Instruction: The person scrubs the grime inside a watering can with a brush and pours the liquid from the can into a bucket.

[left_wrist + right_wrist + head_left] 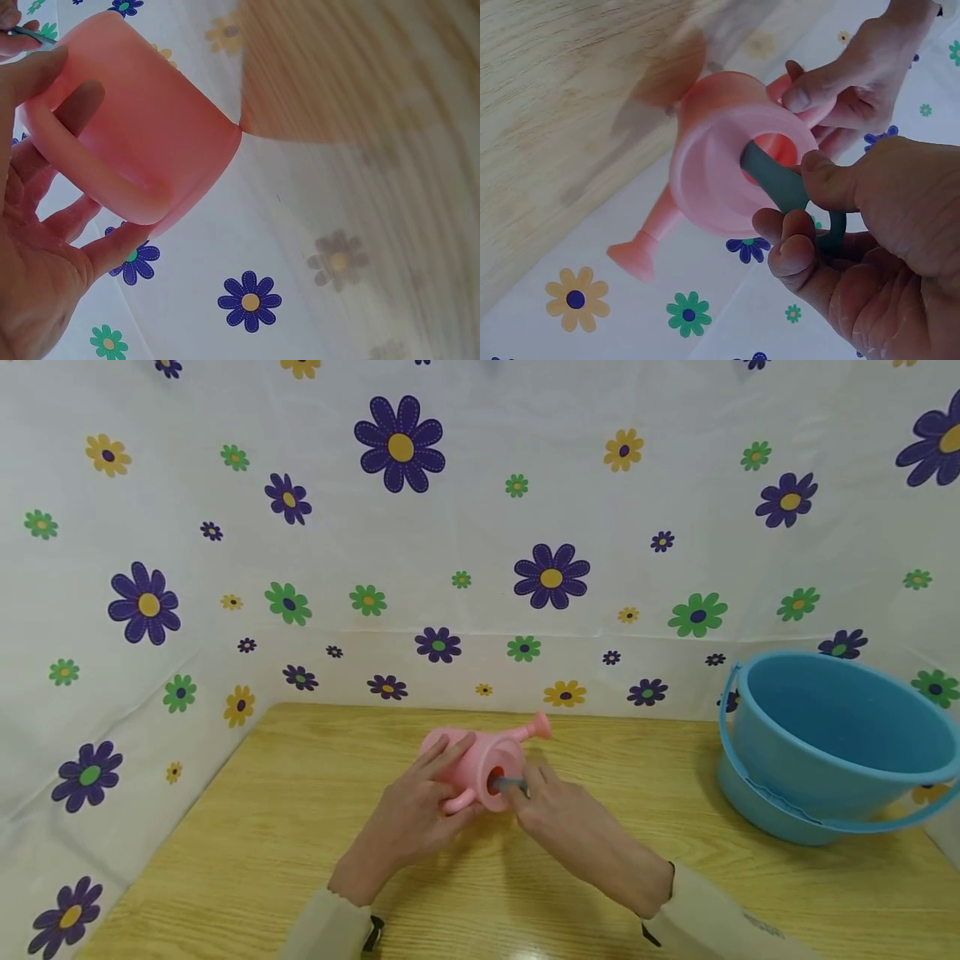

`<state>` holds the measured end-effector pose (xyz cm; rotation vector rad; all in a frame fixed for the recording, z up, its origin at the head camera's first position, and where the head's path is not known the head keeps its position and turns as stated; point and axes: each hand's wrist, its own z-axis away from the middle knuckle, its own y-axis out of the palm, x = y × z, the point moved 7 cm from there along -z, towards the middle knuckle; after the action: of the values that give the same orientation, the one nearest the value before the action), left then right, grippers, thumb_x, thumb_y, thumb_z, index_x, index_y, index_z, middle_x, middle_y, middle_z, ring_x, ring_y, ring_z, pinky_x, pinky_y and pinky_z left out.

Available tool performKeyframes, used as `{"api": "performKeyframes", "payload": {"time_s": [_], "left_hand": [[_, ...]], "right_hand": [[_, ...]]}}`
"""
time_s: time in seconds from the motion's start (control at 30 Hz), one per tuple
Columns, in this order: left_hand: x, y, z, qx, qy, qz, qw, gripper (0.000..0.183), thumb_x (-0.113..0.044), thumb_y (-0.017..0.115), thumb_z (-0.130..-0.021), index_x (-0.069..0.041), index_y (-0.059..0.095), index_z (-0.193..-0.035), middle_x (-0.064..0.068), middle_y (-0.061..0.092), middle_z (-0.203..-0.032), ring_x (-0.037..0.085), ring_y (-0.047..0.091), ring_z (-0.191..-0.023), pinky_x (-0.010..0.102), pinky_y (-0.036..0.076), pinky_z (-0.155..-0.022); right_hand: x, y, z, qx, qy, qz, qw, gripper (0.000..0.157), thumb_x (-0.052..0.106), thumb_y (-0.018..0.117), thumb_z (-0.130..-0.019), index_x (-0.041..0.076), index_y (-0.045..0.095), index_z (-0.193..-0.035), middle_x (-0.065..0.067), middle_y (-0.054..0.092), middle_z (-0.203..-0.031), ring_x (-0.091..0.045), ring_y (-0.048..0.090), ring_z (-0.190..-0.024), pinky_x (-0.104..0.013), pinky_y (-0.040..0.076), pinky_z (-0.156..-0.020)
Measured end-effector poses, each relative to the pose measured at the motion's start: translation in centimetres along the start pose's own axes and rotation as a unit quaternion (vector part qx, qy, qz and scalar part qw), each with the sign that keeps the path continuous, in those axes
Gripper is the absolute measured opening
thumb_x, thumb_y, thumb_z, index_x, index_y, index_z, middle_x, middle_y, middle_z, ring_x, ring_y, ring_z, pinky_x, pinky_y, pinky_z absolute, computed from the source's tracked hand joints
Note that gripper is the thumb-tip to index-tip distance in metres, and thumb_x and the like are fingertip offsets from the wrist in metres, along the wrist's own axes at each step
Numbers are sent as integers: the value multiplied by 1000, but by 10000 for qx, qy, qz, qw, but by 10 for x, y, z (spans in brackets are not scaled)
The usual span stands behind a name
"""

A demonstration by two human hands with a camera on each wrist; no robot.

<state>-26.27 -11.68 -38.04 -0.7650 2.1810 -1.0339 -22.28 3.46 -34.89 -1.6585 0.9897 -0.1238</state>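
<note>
A pink watering can (468,760) lies tilted over the table, its round opening facing my right side and its spout pointing up and right. My left hand (408,814) grips the can at its handle, with the thumb near the rim and fingers spread along the body. Between the thumb and fingers of my right hand (562,818) is a teal tool with a loop handle (780,184). The tool's far end reaches into the can's opening, where the red inside (781,146) shows. Its tip is hidden in the can or seen only edge-on.
A large blue bucket (772,752) with a hanging handle stands at the right of the wooden table (300,777). Behind and to the left hangs a white sheet (465,527) printed with purple, green and yellow flowers.
</note>
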Motion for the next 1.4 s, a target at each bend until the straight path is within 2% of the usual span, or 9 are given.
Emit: {"api": "performKeyframes", "payload": {"time_s": [0.17, 0.33, 0.7, 0.93, 1.2, 1.33, 1.4], "left_hand": [[-2, 0, -1, -7, 119, -86, 9999, 50, -38, 80, -88, -19, 50, -53, 9, 56, -152, 35, 47, -146, 49, 47, -114], [-3, 0, -1, 22, 167, -94, 9998, 49, -37, 79, -89, -18, 51, -53, 10, 56, -152, 33, 49, -145, 48, 42, -118], [1, 0, 0, 125, -49, -35, 9999, 50, -39, 80, -88, -17, 52, -53, 9, 53, -155, 32, 45, -148, 46, 37, -123], [2, 2, 0, 167, -116, -59, 9998, 47, -38, 79, -90, -16, 57, -55, 9, 51, -156, 32, 44, -149, 47, 37, -122], [1, 2, 0, 132, -71, -78, 9999, 49, -38, 79, -90, -17, 52, -54, 9, 52, -155, 31, 44, -149, 46, 37, -123], [1, 1, -1, 100, -59, -46, 9999, 49, -37, 79, -90, -17, 53, -54, 10, 52, -155, 31, 45, -148, 46, 36, -123], [1, 1, 0, 95, -80, -46, 9999, 48, -38, 79, -90, -17, 54, -54, 9, 52, -155, 31, 45, -148, 46, 37, -123]], "right_hand": [[0, -8, 4, 44, 30, 87, 9999, 21, 6, 81, -86, 7, 71, -103, -7, 61, -90, -14, 50, -73, -16, 44, -48], [0, -12, 7, 48, 56, 35, 10000, 20, 5, 82, -85, 7, 70, -102, -7, 59, -89, -15, 50, -73, -16, 42, -47], [0, -2, 3, 192, 232, -238, 9993, 30, 7, 85, -83, 3, 71, -109, -8, 60, -91, -15, 54, -75, -16, 47, -51], [5, 11, -3, -52, 282, -101, 9995, 30, 9, 83, -84, 1, 70, -110, -9, 58, -93, -12, 54, -69, -15, 49, -50], [5, 23, -10, -264, 453, -173, 9985, 28, 11, 82, -87, 1, 68, -109, -8, 54, -97, -8, 45, -63, -13, 41, -47], [5, 26, -14, -388, 562, -315, 9972, 28, 13, 82, -88, 2, 69, -110, -8, 57, -100, -8, 47, -63, -12, 46, -50], [4, 27, -15, -498, 655, -599, 9948, 27, 11, 82, -87, 2, 69, -109, -7, 58, -101, -8, 48, -64, -13, 49, -52]]}}
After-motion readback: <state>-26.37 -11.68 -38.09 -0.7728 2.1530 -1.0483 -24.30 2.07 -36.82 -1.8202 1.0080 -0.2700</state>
